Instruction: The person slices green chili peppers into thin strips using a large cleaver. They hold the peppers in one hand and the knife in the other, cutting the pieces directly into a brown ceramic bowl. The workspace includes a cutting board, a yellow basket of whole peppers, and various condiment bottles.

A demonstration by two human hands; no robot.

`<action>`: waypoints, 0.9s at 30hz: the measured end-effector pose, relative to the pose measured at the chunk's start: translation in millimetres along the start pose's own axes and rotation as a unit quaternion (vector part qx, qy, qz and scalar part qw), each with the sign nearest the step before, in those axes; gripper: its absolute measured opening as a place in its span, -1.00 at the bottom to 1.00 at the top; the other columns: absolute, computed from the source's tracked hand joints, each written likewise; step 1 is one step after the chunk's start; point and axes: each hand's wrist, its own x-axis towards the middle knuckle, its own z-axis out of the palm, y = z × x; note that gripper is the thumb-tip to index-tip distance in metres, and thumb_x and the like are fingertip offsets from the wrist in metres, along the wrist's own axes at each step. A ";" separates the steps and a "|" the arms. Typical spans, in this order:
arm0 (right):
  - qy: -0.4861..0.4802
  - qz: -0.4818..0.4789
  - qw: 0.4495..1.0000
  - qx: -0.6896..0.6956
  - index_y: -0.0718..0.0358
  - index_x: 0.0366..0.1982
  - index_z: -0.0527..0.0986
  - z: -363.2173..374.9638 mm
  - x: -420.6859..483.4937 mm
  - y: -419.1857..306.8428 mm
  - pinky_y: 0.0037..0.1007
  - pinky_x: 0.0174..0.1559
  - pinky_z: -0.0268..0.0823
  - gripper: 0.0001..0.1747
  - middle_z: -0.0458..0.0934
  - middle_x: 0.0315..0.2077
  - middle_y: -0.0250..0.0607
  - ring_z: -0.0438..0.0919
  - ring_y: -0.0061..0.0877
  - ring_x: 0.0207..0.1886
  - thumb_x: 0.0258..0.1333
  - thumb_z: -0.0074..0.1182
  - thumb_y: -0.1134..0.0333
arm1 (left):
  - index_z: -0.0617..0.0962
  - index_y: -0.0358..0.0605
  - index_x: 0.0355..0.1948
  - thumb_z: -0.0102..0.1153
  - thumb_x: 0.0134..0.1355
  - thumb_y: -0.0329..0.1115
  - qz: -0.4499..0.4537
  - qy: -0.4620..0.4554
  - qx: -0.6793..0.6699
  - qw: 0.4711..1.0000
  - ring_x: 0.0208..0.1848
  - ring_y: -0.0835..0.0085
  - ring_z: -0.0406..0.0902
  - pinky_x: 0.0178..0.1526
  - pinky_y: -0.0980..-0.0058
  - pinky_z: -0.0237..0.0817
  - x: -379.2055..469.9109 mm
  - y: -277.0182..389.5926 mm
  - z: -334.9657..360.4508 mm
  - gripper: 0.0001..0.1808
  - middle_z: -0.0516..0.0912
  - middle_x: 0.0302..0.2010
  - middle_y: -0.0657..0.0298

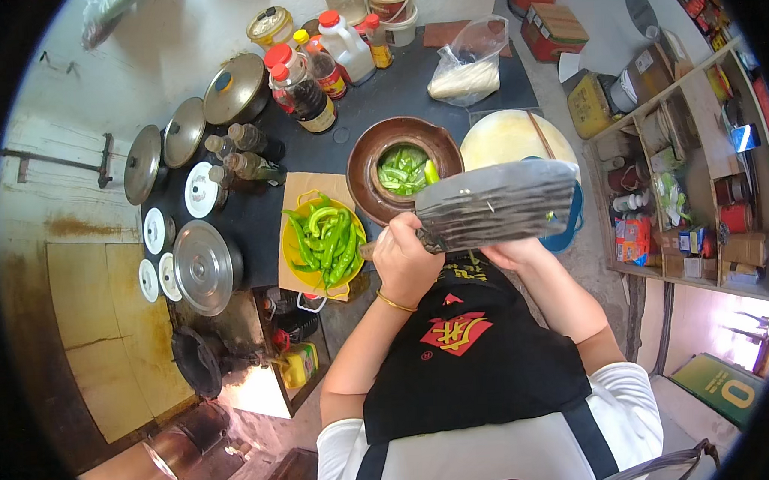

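My left hand (406,259) grips the handle of a broad cleaver (495,206), its blade extending right with a few pale and green bits stuck on it. My right hand (520,254) is beneath the blade's lower edge; its fingers are hidden behind the metal. Beyond the blade stands a brown glazed pot (365,167) with a wide rim, holding cut green peppers (399,172). One light-green piece (431,172) leans at the pot's inner edge. Left of my left hand, whole green peppers (327,242) fill a yellow colander (290,260) on a cardboard sheet (298,186).
A round chopping board (502,135) bearing a brown stick (539,135) sits right of the pot, partly over a blue basin (573,219). Sauce bottles (304,102), a bag of white food (464,82) and lidded pots (202,267) line the dark counter (388,95). Shelves (649,116) stand right.
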 end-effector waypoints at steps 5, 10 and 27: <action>-0.049 0.032 0.994 0.089 0.37 0.02 0.35 6.3 -1.0 -16.5 -0.30 0.03 0.39 -0.55 0.47 -0.06 -0.04 0.51 -0.35 -0.05 0.22 -0.14 0.18 | 0.36 -0.16 -0.35 0.30 -0.28 -0.45 0.041 -0.024 -0.052 0.998 -0.48 0.19 0.46 -0.38 0.35 0.28 -5.5 10.6 -5.3 -0.56 0.48 -0.51 0.18; -0.047 0.050 0.996 0.053 0.37 0.05 0.32 1.8 4.9 -10.2 -0.31 0.05 0.37 -0.51 0.46 -0.04 -0.02 0.49 -0.35 -0.02 0.23 -0.16 0.15 | 0.38 -0.13 -0.35 0.30 -0.19 -0.34 0.036 -0.054 -0.066 0.996 -0.49 0.19 0.45 -0.39 0.34 0.28 -6.7 6.7 -8.4 -0.61 0.48 -0.50 0.20; -0.036 0.006 0.999 0.037 0.39 0.11 0.26 21.7 -5.4 -25.1 -0.28 0.12 0.30 -0.37 0.40 0.04 0.00 0.45 -0.34 0.05 0.18 -0.11 0.05 | 0.36 -0.13 -0.37 0.27 -0.15 -0.26 0.040 -0.093 -0.061 0.993 -0.55 0.24 0.45 -0.46 0.36 0.26 1.8 -9.6 -14.1 -0.62 0.43 -0.61 0.23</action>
